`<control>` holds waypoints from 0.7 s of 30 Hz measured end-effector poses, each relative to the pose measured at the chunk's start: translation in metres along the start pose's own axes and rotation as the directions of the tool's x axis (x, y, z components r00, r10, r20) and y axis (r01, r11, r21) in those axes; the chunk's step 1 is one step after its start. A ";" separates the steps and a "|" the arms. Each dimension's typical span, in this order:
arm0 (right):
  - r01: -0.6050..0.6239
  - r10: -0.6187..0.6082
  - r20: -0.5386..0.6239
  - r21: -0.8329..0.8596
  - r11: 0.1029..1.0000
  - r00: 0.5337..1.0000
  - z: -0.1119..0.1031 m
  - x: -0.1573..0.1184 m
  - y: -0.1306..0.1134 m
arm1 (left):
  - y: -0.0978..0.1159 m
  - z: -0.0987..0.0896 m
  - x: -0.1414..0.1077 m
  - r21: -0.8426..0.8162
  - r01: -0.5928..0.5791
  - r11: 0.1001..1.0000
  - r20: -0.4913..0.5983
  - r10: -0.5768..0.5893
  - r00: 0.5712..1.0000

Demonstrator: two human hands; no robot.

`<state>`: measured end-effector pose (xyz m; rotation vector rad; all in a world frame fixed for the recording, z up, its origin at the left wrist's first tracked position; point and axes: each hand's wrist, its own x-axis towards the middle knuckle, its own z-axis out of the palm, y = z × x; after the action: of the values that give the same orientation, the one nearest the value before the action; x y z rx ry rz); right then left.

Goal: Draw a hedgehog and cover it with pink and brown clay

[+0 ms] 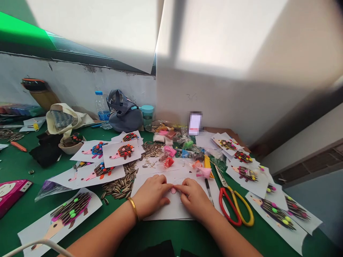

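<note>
Basically, the work in hand looked like shaping or seating clay on paper. Green table [160,230] under everything. Clock directions from the hands, 12 = away from the person.

Cards: big seed-and-clay one [32,233] at 8, a bunch [111,148] at 10, more [250,182] around 2 to 3, out past the scissors [224,181].
Blank-ish sheet [166,211] lay flat under both hands. Bag [125,119] at 11, against the wall. Seeds [118,189] heaped at 9, clay packets [168,163] at 12. Pen [208,188] at 3, just beside the right hand.

Left hand [148,196]: index out, other fingers loosely bent, thumb near the sheet. Right hand [195,200]: index out, rest curled in. Index tips met at the top edge of the pink piece [173,191]. Couldn't tell if either pinched a scrap; tips hid the contact.

Pink piece sat on the sheet, between the hands. My read: the next press called for light, even fingertip force, sheet kept from sliding. Too hard would've smeared or flattened the edge.
</note>
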<state>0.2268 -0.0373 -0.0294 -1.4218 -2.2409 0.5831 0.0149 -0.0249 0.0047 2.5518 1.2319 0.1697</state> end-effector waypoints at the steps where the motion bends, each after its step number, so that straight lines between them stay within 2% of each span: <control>1: -0.002 0.002 -0.002 0.002 1.000 1.000 0.000 0.000 0.000 | 0.000 0.000 0.000 -0.002 0.000 1.000 0.003 0.000 1.000; 7: 0.002 -0.001 -0.016 0.057 0.998 1.000 -0.004 0.000 0.000 | -0.002 0.000 0.001 -0.009 -0.002 1.000 -0.002 0.002 1.000; 14: -0.001 0.001 -0.005 -0.033 0.999 1.000 0.002 0.001 0.001 | -0.001 -0.001 0.001 0.000 -0.004 1.000 0.007 0.004 1.000; 21: -0.001 0.001 -0.026 0.007 1.000 1.000 0.000 0.001 0.001 | -0.001 -0.001 0.002 -0.001 0.035 0.999 0.027 -0.035 0.999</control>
<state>0.2275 -0.0364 -0.0302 -1.4188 -2.2157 0.5691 0.0153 -0.0228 0.0056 2.5210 1.2651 0.1276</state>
